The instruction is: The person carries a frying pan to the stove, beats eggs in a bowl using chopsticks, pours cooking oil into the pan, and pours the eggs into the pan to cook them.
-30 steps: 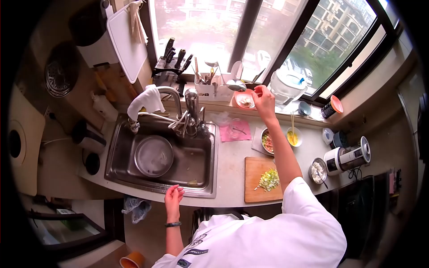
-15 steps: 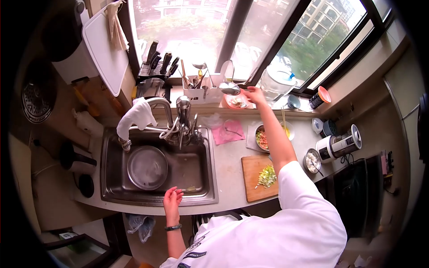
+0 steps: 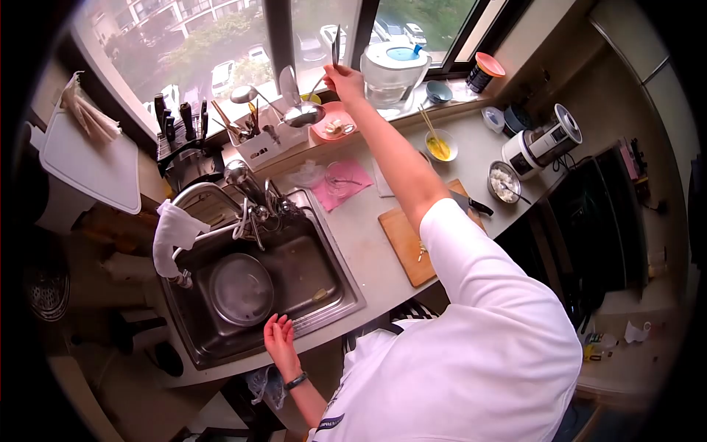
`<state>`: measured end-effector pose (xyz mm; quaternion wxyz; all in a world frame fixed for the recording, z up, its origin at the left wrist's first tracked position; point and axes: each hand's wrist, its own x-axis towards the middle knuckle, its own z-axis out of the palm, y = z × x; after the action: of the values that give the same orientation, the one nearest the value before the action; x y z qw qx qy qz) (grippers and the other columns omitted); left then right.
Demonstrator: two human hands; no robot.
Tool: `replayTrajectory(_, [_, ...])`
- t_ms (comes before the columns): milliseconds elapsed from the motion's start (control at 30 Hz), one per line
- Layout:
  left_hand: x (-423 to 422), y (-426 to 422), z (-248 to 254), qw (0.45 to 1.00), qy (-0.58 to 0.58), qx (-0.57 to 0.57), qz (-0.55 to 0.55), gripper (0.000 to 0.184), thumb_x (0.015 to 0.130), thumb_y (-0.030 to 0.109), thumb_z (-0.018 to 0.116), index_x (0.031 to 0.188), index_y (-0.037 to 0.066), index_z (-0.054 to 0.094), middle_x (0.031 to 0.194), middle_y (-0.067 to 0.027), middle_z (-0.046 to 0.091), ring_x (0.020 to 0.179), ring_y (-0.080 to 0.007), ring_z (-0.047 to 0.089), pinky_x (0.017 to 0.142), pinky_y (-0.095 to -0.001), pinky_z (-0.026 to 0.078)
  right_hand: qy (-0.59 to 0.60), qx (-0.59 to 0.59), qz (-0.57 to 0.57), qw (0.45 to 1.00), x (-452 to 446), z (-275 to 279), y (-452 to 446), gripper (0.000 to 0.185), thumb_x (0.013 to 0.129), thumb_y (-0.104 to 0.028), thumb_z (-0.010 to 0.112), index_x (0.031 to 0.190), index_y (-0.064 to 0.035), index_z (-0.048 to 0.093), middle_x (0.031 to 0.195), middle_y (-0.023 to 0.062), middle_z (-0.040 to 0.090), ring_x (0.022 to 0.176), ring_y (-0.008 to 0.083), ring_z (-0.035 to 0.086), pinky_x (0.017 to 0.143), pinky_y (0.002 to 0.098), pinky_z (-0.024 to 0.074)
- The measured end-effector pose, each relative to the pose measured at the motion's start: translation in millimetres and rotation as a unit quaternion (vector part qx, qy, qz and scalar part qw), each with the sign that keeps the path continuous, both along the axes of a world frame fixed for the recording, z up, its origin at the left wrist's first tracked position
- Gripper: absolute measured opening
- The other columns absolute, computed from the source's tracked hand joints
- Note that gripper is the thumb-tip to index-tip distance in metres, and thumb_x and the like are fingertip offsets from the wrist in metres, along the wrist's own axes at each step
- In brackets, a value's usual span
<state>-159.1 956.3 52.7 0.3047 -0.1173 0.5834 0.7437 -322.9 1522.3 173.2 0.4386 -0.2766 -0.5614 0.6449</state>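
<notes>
Steel ladle (image 3: 304,113), upper centre of the frame, lay by the pink plate (image 3: 340,110), its handle rising toward the right hand (image 3: 345,82). That hand's fingers were bent nearly closed beside an upright thin utensil (image 3: 336,46) — whether they gripped either, I cannot tell. Such a reach seemed best done slowly, the forearm high over the plate. The right arm stretched almost straight; the left hand (image 3: 281,345) — half open, visibly holding nothing — hung near the sink's front rim (image 3: 342,306).
</notes>
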Motion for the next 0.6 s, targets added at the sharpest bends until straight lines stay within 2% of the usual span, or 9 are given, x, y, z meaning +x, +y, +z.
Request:
replayTrajectory(233, [-9,41,21,0.999,0.007,-0.003,-0.039,0.027,0.100,0.021,0.046,0.121,0.005,0.052,0.110,-0.0071,0.061,0.093,-0.0120,0.060,0.081,-0.0219,0.049,0.138,0.071,-0.008,0.988,49,100,23,0.020,0.082,-0.018,0.073,0.088,0.0005,0.069,0.070,0.0053,0.066,0.054,0.0104,0.058,0.054,0.0215,0.0502])
replayTrajectory(300, [-9,52,27,0.998,0.016,0.014,-0.060,0.027,0.100,0.020,0.046,0.121,0.004,0.053,0.110,-0.0074,0.061,0.094,-0.0121,0.060,0.081,-0.0224,0.049,0.104,0.156,-0.028,0.982,80,126,39,0.021,0.087,-0.022,0.068,0.087,-0.0019,0.065,0.071,0.0036,0.064,0.056,0.0097,0.057,0.056,0.0226,0.0495])
replayTrajectory(367, [-7,62,31,0.997,0.010,0.008,-0.074,0.027,0.100,0.019,0.045,0.120,0.004,0.053,0.110,-0.0077,0.061,0.094,-0.0122,0.060,0.082,-0.0227,0.049,0.056,0.209,-0.127,0.968,133,155,42,0.018,0.088,-0.024,0.067,0.083,-0.0064,0.069,0.062,-0.0066,0.053,0.054,0.0034,0.043,0.050,0.0215,0.0331])
replayTrajectory(433, [-1,75,34,0.994,0.018,0.016,-0.106,0.026,0.100,0.018,0.045,0.120,0.004,0.053,0.109,-0.0076,0.061,0.094,-0.0120,0.061,0.082,-0.0226,0.048,0.095,0.274,-0.115,0.950,194,171,46,0.012,0.091,-0.020,0.063,0.089,-0.0078,0.065,0.085,-0.0021,0.064,0.076,0.0076,0.059,0.069,0.0239,0.0476])
replayTrajectory(500, [6,89,36,0.992,0.008,0.017,-0.125,0.025,0.099,0.018,0.046,0.119,0.004,0.054,0.109,-0.0074,0.062,0.093,-0.0116,0.061,0.081,-0.0225,0.048,0.129,0.283,-0.120,0.943,248,188,25,0.015,0.095,-0.017,0.055,0.092,-0.0022,0.057,0.084,0.0075,0.063,0.073,0.0144,0.063,0.071,0.0276,0.0552])
replayTrajectory(567, [14,102,34,0.984,0.013,0.018,-0.176,0.025,0.099,0.018,0.047,0.118,0.004,0.054,0.108,-0.0070,0.062,0.092,-0.0110,0.061,0.081,-0.0226,0.048,0.144,0.344,-0.057,0.926,300,183,13,0.022,0.094,-0.026,0.058,0.086,-0.0053,0.057,0.067,-0.0001,0.056,0.057,0.0079,0.052,0.059,0.0232,0.0478])
replayTrajectory(600, [18,110,34,0.982,0.015,0.011,-0.190,0.024,0.099,0.018,0.048,0.117,0.004,0.055,0.107,-0.0069,0.062,0.091,-0.0106,0.061,0.081,-0.0227,0.049,0.077,0.349,-0.045,0.933,326,174,12,0.024,0.099,-0.027,0.049,0.084,-0.0075,0.050,0.064,-0.0021,0.046,0.057,0.0068,0.046,0.059,0.0229,0.0447])
